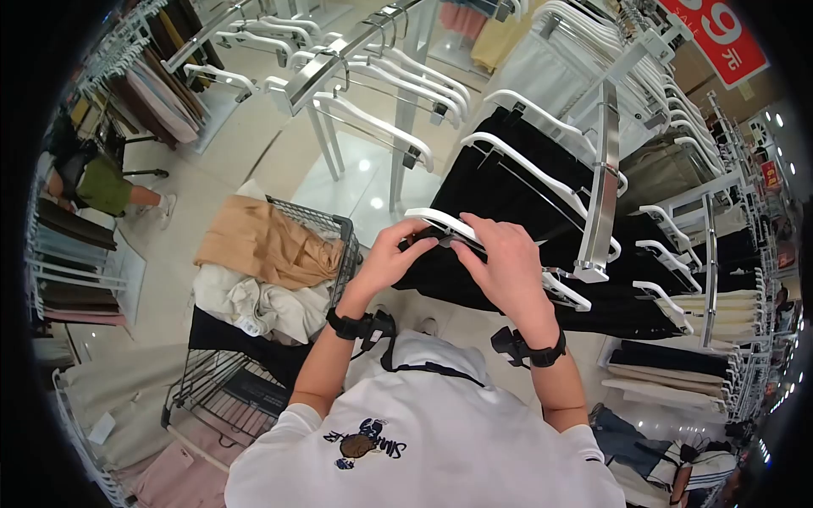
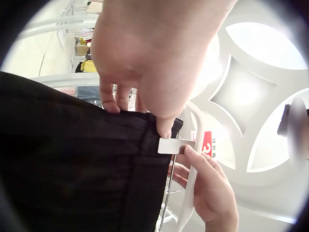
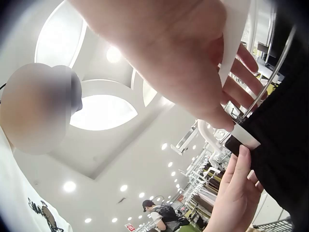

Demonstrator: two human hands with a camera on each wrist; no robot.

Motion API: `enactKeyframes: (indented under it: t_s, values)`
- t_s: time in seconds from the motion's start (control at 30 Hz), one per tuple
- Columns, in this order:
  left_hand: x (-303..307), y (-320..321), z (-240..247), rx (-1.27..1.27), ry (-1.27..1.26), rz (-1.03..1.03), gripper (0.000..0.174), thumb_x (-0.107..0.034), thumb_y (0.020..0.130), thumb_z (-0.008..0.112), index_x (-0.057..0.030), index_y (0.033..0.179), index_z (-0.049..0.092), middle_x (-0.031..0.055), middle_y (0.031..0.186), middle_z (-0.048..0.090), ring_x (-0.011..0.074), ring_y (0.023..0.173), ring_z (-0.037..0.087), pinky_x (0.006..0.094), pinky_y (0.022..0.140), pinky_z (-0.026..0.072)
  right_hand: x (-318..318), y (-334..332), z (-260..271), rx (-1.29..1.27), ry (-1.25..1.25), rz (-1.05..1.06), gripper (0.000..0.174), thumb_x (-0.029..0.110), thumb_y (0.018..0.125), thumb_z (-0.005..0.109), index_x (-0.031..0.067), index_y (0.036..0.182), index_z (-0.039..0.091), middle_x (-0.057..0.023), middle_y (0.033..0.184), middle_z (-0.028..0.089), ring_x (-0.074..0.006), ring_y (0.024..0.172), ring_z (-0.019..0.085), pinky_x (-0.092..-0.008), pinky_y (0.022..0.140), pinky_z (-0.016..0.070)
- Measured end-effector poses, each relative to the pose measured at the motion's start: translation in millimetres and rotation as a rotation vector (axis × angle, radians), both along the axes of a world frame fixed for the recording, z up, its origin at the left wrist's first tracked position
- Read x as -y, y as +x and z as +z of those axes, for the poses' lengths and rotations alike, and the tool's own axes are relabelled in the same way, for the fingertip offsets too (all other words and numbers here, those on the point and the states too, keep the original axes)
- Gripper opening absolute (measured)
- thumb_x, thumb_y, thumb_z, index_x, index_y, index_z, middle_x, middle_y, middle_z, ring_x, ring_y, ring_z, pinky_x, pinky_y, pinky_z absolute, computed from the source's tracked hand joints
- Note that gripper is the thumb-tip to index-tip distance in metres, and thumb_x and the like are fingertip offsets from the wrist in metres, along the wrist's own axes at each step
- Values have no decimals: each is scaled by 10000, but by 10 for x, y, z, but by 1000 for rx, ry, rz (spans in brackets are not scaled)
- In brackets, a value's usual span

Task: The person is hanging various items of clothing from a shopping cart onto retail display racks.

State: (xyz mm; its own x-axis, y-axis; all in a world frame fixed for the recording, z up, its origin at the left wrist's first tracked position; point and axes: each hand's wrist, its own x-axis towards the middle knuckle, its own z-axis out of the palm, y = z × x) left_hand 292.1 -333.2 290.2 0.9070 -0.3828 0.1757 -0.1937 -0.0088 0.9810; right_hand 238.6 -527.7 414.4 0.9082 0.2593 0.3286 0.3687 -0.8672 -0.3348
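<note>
Both hands are at a white clip hanger (image 1: 440,222) in front of the chest, with a black garment (image 2: 87,154), seemingly trousers, hanging from it. My left hand (image 1: 391,258) pinches the garment's waistband, its thumb at the edge beside a metal clip (image 2: 169,146) and its fingers behind the cloth. My right hand (image 1: 508,267) holds the hanger around that clip. Its thumb presses on the clip's end, and its other fingers reach behind the hanger and the metal bar in the right wrist view. The clip overlaps the waistband edge.
A metal rail (image 1: 603,186) with black garments on white hangers stands just right of the hands. Bare white hangers (image 1: 373,118) hang on another rail ahead. On the left is a cart (image 1: 345,233) piled with tan and cream clothes. A person (image 3: 164,215) stands farther off.
</note>
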Motion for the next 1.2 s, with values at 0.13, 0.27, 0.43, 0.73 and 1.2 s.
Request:
enactKeyframes:
  t_s: [0.13,0.27,0.43,0.73,1.2]
  values:
    - [-28,66,42,61,29,2,253,-131,930,738,23,1126,692,56,1000,718,139,796,575,280,736,477,-51,59,77,-20,25,-33,356,254,896,746,10,1147,679,-91,889,690,-294,813,659,-392,746,505]
    - [-10,94,51,108,43,38,250,-119,927,734,18,1133,695,95,977,735,153,767,611,292,716,498,-61,102,34,-28,85,-36,267,244,914,731,11,1030,674,-116,810,671,-333,764,649,-428,698,508]
    - [10,71,189,148,88,143,227,-67,917,700,28,1122,693,120,925,728,178,803,656,306,781,520,-50,143,-29,57,156,-24,204,200,924,714,6,954,659,-144,752,641,-360,755,638,-459,693,509]
    - [-33,130,265,209,70,259,203,-49,905,716,26,1093,701,115,899,731,160,774,652,296,746,518,-17,183,-6,-15,172,-31,236,161,889,757,-18,1032,702,-170,915,724,-360,848,695,-415,726,556]
    - [-117,118,442,470,237,440,203,-29,801,808,-24,907,635,93,879,638,232,787,606,334,715,479,200,-645,-217,276,391,152,244,113,802,792,38,1025,726,-95,948,726,-294,876,713,-367,770,582]
